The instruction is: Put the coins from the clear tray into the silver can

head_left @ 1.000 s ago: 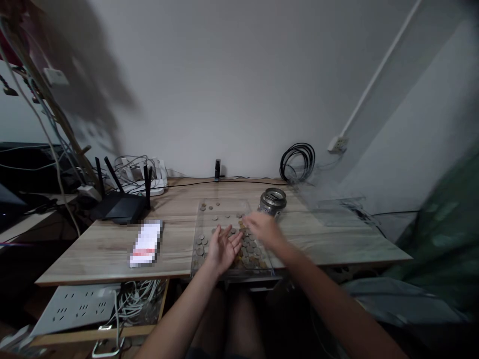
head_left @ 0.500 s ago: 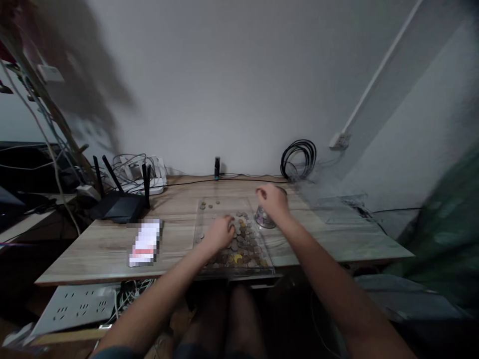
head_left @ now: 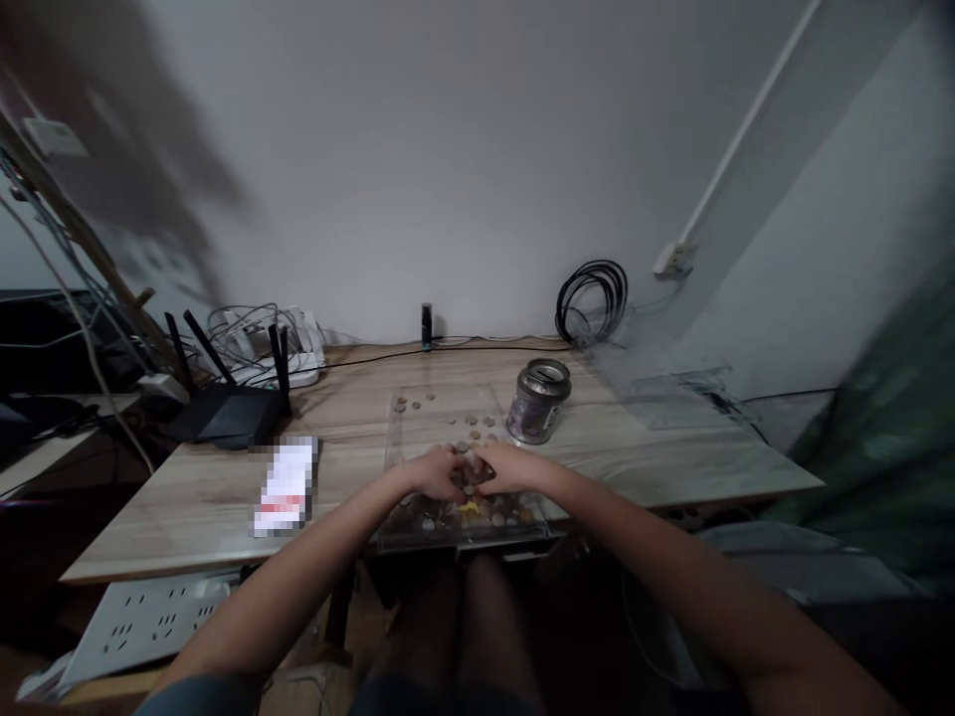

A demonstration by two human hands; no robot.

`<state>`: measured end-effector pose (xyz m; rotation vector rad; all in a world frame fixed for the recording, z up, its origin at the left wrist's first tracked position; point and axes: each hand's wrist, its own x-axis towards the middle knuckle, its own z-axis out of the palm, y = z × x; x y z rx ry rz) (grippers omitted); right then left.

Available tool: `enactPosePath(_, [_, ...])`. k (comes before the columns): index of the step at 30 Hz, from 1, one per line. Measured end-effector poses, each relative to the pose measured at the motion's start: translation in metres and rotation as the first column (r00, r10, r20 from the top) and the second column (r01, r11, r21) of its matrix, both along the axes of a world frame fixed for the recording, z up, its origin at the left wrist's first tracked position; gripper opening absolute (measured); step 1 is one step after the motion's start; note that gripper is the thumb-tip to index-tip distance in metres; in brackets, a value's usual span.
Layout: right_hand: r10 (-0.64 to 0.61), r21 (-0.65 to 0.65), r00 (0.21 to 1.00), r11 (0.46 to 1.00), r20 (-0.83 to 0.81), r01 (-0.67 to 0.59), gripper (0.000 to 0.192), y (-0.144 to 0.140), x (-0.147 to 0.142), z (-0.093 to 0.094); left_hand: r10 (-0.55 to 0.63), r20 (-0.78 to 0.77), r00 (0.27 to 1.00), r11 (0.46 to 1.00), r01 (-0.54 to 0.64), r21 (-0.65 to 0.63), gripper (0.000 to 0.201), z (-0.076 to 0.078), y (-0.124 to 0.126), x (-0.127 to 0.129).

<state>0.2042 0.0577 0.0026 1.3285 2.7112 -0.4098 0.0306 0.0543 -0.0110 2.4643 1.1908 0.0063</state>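
A clear shallow tray (head_left: 398, 418) lies on the wooden desk (head_left: 350, 467) in front of me, with several coins (head_left: 477, 513) heaped at its near end and a few loose ones (head_left: 414, 403) at the far end. My left hand (head_left: 437, 472) and my right hand (head_left: 508, 468) meet fingertip to fingertip over the heap. The left hand is curled around some coins; the right hand's fingers touch the coins between the hands. A round metal tin (head_left: 538, 401) with an open top stands just right of the tray, apart from both hands.
A black router (head_left: 224, 408) with antennas and a white power strip with cables sit at the back left. A blurred white card (head_left: 285, 485) lies left of the tray. A coiled black cable (head_left: 591, 310) hangs at the back right. Clear plastic sheets (head_left: 675, 393) lie on the right.
My right hand came back from the tin to the coin heap. My left hand, palm up a second ago, closed and now meets the right hand over the coins.
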Motion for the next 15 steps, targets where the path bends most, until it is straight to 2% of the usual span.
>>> enactPosePath(3, [0.088,-0.102,0.996,0.991,0.007,-0.087,0.031,-0.016,0.005,0.003,0.046,-0.007,0.999,0.999,-0.046,-0.010,0.032,0.005,-0.011,0.003])
enactPosePath(5, [0.100,-0.123,0.995,0.988,0.018,-0.097,0.028,-0.024,0.007,0.003,0.079,-0.001,0.997,0.997,-0.079,-0.003,0.042,0.006,-0.016,0.007])
enactPosePath(8, [0.078,-0.097,0.997,0.992,-0.006,-0.078,0.034,-0.032,0.009,0.001,0.060,0.047,0.997,0.997,-0.057,-0.056,0.054,0.005,-0.025,0.012])
enactPosePath(12, [0.044,-0.039,0.999,0.998,-0.023,-0.045,0.044,-0.034,0.012,0.000,0.016,0.067,0.998,0.996,-0.010,-0.089,0.044,0.003,-0.034,0.015])
enactPosePath(15, [0.022,-0.105,0.999,0.994,0.032,-0.018,0.034,-0.033,0.014,-0.002,-0.010,0.066,0.998,0.997,0.015,-0.075,0.033,0.001,-0.037,0.015])
